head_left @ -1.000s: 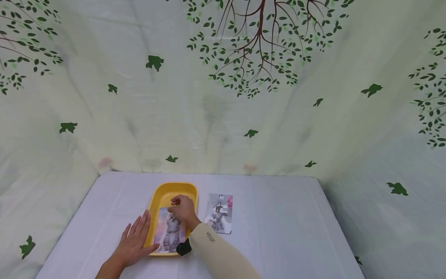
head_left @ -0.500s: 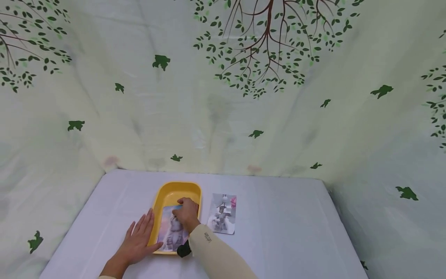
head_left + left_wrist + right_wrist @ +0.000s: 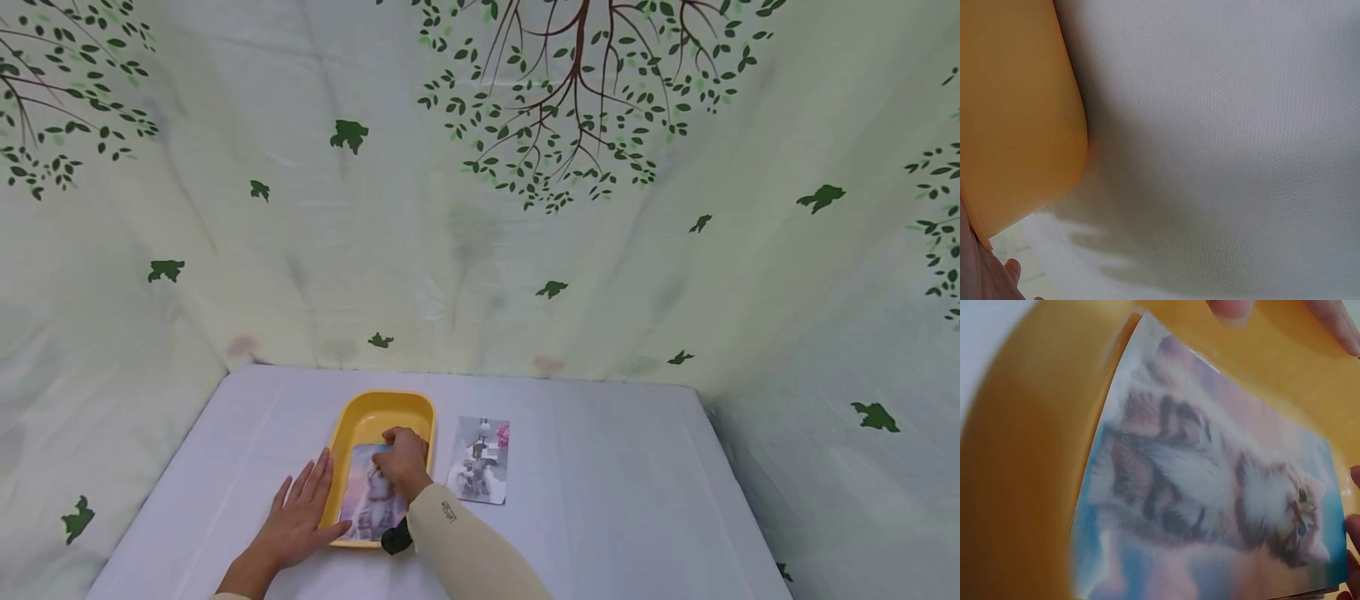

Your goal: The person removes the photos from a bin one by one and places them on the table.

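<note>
In the head view a yellow tray [image 3: 382, 402] stands on the table with a cat picture card [image 3: 367, 500] lying in it. A second edge shows under the card [image 3: 1210, 469] at one corner in the right wrist view. My right hand [image 3: 405, 460] is over the tray's right side, curled fingers and thumb gripping the card's far edge. Fingertips [image 3: 1352, 528] meet that edge in the right wrist view. My left hand [image 3: 296, 521] lies along the tray's left side, fingers straight against the wall, thumb over the rim. The left wrist view shows the tray's outer wall [image 3: 1022, 112].
Right of the tray, a greyish picture card [image 3: 478, 462] with a pink patch lies on the white table [image 3: 600, 483]. A pale curtain [image 3: 480, 250] printed with branches and green leaves rises behind the table and along both sides.
The head view has shifted slightly, so the tray and hands appear a little farther right. The right hand has settled at the card's far edge; the left hand keeps its place on the tray.
</note>
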`<state>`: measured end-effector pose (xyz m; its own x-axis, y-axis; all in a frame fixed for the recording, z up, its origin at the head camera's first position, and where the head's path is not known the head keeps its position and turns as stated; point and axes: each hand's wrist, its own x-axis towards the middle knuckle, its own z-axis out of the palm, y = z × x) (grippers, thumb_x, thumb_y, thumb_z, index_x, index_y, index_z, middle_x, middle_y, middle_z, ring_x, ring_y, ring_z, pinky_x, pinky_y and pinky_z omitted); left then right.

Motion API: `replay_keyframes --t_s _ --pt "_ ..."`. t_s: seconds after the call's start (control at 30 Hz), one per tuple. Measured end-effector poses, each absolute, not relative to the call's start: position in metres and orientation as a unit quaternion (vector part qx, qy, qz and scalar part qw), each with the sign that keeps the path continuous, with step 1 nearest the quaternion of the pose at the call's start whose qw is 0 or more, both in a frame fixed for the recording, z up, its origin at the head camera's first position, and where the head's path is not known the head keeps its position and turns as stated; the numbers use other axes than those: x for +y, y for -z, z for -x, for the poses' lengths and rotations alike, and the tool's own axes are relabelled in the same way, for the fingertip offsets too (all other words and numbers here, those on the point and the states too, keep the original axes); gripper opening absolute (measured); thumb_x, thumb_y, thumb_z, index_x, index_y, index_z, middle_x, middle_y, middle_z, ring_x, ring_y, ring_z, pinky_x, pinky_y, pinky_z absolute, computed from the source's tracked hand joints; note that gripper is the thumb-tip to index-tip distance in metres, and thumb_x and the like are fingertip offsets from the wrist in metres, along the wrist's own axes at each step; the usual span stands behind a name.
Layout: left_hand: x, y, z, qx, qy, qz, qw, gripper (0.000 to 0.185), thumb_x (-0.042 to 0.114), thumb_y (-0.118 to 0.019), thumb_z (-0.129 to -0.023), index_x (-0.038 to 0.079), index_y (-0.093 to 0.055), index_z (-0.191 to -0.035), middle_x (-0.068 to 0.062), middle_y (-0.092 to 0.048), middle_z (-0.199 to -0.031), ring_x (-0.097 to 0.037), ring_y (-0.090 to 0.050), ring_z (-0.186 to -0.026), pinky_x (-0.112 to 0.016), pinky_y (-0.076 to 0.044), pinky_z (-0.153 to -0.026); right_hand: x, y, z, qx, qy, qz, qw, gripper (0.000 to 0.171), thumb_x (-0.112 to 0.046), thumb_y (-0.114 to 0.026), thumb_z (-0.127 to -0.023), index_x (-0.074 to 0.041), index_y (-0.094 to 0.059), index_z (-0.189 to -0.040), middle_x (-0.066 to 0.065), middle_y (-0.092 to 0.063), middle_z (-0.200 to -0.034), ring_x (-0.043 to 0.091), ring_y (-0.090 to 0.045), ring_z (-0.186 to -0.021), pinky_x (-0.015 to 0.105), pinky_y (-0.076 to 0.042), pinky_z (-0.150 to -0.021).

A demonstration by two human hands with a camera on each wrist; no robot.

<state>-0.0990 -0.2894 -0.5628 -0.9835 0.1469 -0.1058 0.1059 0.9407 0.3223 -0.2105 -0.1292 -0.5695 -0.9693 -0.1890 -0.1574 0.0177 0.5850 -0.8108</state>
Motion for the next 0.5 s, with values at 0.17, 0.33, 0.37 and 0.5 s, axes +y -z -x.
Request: replay_keyframes --t_s 0.17,0.33,0.37,0.5 --pt "-0.2886 0.5618 0.099 0.982 -0.165 -0.066 0.065 0.098 0.054 -0.062 -0.085 -0.012 -0.022 -0.146 -0.022 -0.015 -0.157 -0.045 -0.013 -0.141 -0.067 -0.007 -0.108 -0.1281 0.5696 0.2092 0.855 0.507 0.045 0.103 0.025 -0.012 -0.076 -0.08 -0.01 -0.071 -0.105 -0.007 -0.064 -0.09 0.01 -0.058 -0.084 0.034 -0.045 -0.09" --pt "-0.2884 0.5624 0.0983 0.981 -0.168 -0.063 0.069 0.099 0.054 -0.062 -0.085 -0.012 -0.022 -0.147 -0.022 -0.013 -0.158 -0.045 -0.012 -0.14 -0.067 -0.007 -0.109 -0.126 0.5689 0.2109 0.802 0.588 0.051 0.09 0.03 0.002 -0.075 -0.077 -0.004 -0.07 -0.106 -0.006 -0.061 -0.083 0.007 -0.053 -0.069 0.023 -0.049 -0.064" --pt "-0.2886 0.5627 0.0984 0.982 -0.166 -0.062 0.07 0.099 0.054 -0.063 -0.085 -0.011 -0.021 -0.147 -0.022 -0.012 -0.158 -0.045 -0.012 -0.14 -0.067 -0.007 -0.109 -0.1253 0.5682 0.2115 0.792 0.601 0.05 0.092 0.031 0.003 -0.074 -0.076 -0.004 -0.07 -0.106 -0.005 -0.061 -0.083 0.008 -0.052 -0.067 0.023 -0.047 -0.062" --pt "-0.2886 0.5619 0.0988 0.982 -0.166 -0.059 0.073 0.1 0.054 -0.064 -0.084 -0.011 -0.02 -0.147 -0.022 -0.01 -0.158 -0.045 -0.011 -0.14 -0.067 -0.006 -0.109 -0.124 0.5647 0.2121 0.777 0.619 0.029 0.109 0.021 0.0 -0.075 -0.078 -0.008 -0.073 -0.098 -0.006 -0.063 -0.085 0.009 -0.056 -0.068 0.026 -0.051 -0.062"
